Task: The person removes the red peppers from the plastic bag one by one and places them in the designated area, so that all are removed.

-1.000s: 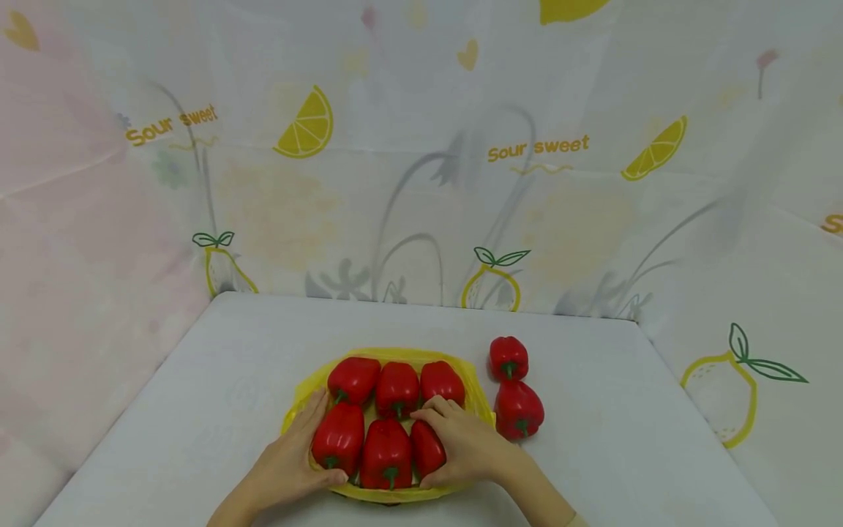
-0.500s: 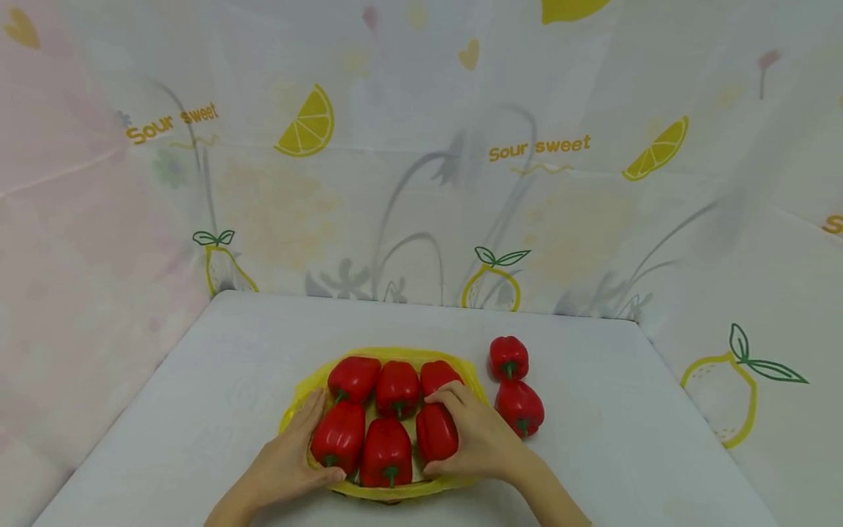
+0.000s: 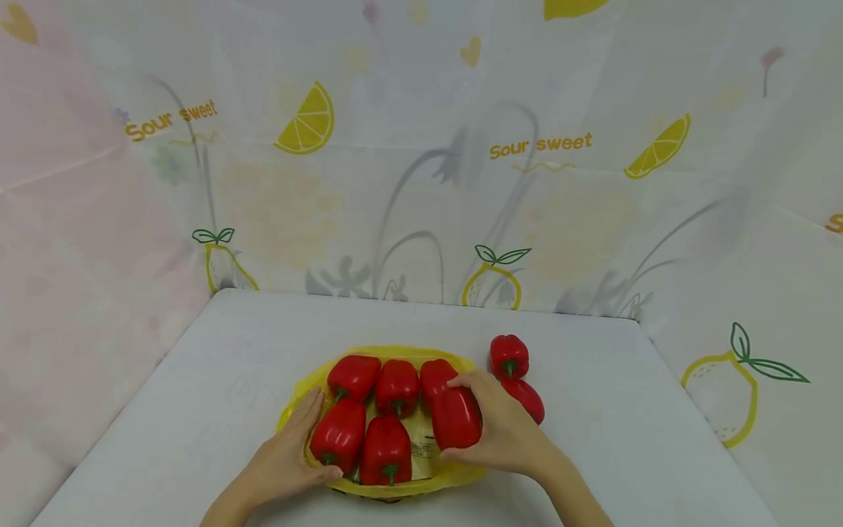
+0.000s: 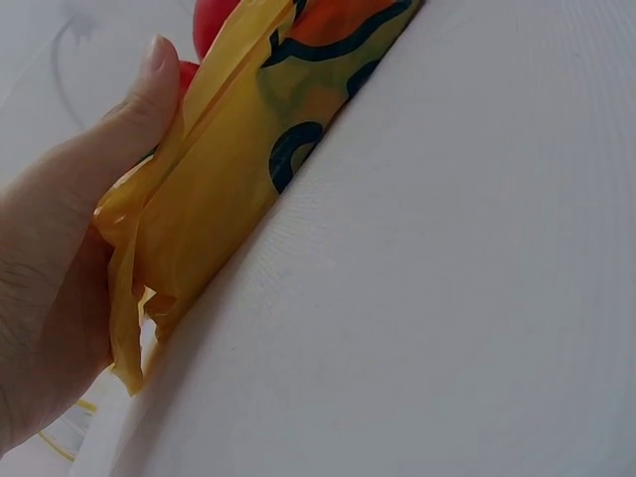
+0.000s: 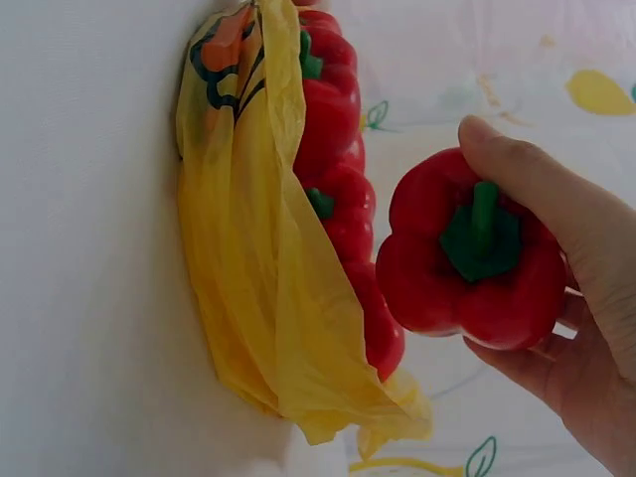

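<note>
My right hand (image 3: 503,432) holds a red bell pepper (image 3: 456,417) over the right side of a yellow plastic bag (image 3: 382,492). In the right wrist view, the held pepper (image 5: 427,288) hangs apart from the bag with its green stem toward the camera, thumb on one side and fingers on the other. My left hand (image 3: 286,454) grips the bag's left front edge, its thumb lying over the rim near a red pepper (image 3: 339,438); its fingers are hidden in the left wrist view. Several other red peppers, such as one at the front (image 3: 386,450), lie inside the bag.
Two more red peppers stand on the white table (image 3: 612,439) right of the bag: one at the back (image 3: 509,356), the nearer one (image 3: 527,399) partly behind my right hand. A printed cloth (image 3: 421,205) with lemons hangs behind and beside the table.
My right hand has lifted a pepper from the bag's front right corner and moved it back and right, uncovering the bag's bottom there. The left hand has stayed almost still.
</note>
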`<control>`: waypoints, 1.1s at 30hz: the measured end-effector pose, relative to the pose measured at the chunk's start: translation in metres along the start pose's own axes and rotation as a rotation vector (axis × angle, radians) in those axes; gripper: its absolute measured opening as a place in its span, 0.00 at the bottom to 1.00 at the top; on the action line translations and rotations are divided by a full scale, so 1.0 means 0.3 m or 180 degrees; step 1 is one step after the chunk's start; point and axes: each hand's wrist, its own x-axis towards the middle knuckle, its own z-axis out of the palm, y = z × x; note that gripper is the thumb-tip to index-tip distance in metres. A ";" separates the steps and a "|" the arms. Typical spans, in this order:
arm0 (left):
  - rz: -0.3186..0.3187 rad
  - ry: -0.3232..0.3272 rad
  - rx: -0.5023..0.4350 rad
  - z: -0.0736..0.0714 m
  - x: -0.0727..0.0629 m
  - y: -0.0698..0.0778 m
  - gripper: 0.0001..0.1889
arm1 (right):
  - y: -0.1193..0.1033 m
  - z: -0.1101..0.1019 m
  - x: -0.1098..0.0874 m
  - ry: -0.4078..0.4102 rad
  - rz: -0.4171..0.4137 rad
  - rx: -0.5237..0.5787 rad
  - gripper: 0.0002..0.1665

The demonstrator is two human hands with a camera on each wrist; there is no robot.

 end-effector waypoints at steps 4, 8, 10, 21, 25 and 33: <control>0.0008 -0.0012 -0.0011 -0.002 -0.001 -0.002 0.62 | 0.002 -0.018 -0.009 0.0142 -0.0069 -0.0001 0.48; 0.0035 -0.0033 -0.0014 -0.003 -0.002 -0.005 0.62 | 0.007 -0.028 -0.015 0.0226 -0.0109 0.0014 0.48; 0.0049 -0.0048 -0.0043 -0.005 -0.003 -0.005 0.62 | 0.009 -0.032 -0.018 0.0243 -0.0113 0.0019 0.49; -0.0009 -0.0118 -0.0101 -0.016 -0.005 0.000 0.64 | 0.010 -0.054 -0.032 0.0344 -0.0165 0.0100 0.49; 0.0007 -0.0109 -0.0101 -0.018 -0.007 0.002 0.64 | 0.016 -0.073 -0.033 0.0418 -0.0245 0.0159 0.49; 0.0008 -0.0116 -0.0080 -0.024 -0.007 0.007 0.64 | 0.035 -0.121 -0.044 0.0449 -0.0251 0.0330 0.50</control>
